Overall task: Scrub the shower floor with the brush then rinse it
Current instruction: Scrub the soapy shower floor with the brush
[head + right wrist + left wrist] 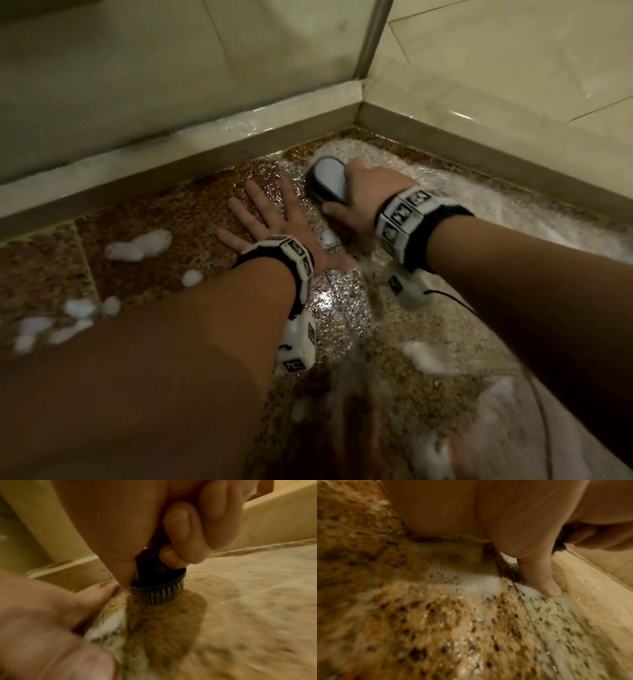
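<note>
No readable words, brand names or numbers appear in any view. The only signs are black-and-white square marker patterns on the white blocks of the left wristband (291, 255) and the right wristband (409, 209). They are coded patterns, too blurred to make out, and carry no lettering.

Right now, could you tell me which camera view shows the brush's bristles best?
The right wrist view: the brush sits close up, its bristles pressed on the wet floor under the right hand. The head view shows only its grey top; the left wrist view misses it.
</note>
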Demonstrator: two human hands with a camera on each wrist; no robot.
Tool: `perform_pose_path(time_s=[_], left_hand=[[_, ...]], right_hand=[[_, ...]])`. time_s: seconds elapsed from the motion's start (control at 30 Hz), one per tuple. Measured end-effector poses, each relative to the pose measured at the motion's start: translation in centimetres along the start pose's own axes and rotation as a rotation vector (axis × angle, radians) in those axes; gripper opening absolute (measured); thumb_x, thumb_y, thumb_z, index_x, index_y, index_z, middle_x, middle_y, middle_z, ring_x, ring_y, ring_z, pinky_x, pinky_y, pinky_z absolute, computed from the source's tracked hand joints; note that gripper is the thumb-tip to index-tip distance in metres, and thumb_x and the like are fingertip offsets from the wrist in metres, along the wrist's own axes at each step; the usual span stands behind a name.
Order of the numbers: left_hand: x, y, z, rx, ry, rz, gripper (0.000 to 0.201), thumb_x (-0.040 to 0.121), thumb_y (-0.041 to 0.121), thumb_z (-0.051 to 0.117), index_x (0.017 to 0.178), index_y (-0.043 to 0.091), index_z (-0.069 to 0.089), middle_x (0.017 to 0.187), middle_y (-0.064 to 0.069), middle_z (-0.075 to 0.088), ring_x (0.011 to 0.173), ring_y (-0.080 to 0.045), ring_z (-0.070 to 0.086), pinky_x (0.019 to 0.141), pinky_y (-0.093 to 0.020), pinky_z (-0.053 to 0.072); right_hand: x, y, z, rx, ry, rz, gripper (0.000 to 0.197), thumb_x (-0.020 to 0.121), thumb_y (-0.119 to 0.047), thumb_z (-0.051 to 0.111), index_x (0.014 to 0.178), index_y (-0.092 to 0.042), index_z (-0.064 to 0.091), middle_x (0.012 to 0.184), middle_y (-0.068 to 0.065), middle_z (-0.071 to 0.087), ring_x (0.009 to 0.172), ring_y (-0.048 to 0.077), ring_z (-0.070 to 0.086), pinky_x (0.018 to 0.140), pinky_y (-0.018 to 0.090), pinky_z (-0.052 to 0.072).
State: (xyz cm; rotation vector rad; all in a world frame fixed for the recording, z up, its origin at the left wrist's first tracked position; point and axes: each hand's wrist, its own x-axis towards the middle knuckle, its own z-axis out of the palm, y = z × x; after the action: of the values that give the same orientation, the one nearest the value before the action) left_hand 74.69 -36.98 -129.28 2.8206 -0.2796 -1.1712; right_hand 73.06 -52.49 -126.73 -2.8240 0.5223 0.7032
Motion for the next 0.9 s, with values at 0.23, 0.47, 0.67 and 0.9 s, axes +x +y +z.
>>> perform_pose_path(time_s=[0.23,0.47,0.67,0.9], left_hand=[[-0.1,-0.1,-0.1,0.010,-0.027,0.012,0.175,0.034,0.099,0.068,0.145,0.028,-0.047,0.149,-0.022,-0.054,0.140,-0.054,-0.040,0.106,-0.084,-0.010],[0.1,0.1,0.2,0.029,0.010,-0.019,0.175,0.031,0.103,0.064,0.148,0.029,-0.042,0.152,-0.021,-0.050,0.142,-0.054,-0.037,0.109,-0.082,-0.006],[-0.2,0.1,-0.4,0.027,-0.034,-0.018,0.174,0.036,0.100,0.068,0.145,0.028,-0.047,0.149,-0.021,-0.054,0.141,-0.054,-0.039,0.108,-0.083,-0.009],[-0.6,0.1,-0.7,0.022,-0.066,0.000,0.174,0.035,0.100,0.067,0.145,0.029,-0.047,0.147,-0.021,-0.055,0.140,-0.054,-0.040,0.108,-0.083,-0.010]], right_hand=[[3.1,2.7,-1.8,0.002,0.087,0.252,0.080,0.088,-0.068,0.060,0.135,-0.005,0.043,0.118,0.018,0.063,0.103,0.039,0.063,0.073,0.036,0.044],[2.9,-2.6,-0.6,0.012,0.076,-0.050,0.059,0.088,-0.059,0.064,0.125,-0.016,0.048,0.106,0.010,0.062,0.096,0.032,0.062,0.077,0.036,0.046],[4.3,-0.9,-0.8,0.141,0.102,0.166,0.072,0.088,-0.064,0.061,0.131,-0.009,0.045,0.117,0.011,0.064,0.101,0.035,0.065,0.074,0.036,0.046],[0.8,7.3,-0.6,0.242,0.120,0.475,0.077,0.088,-0.066,0.060,0.134,-0.005,0.046,0.122,0.018,0.063,0.101,0.038,0.063,0.073,0.035,0.043]])
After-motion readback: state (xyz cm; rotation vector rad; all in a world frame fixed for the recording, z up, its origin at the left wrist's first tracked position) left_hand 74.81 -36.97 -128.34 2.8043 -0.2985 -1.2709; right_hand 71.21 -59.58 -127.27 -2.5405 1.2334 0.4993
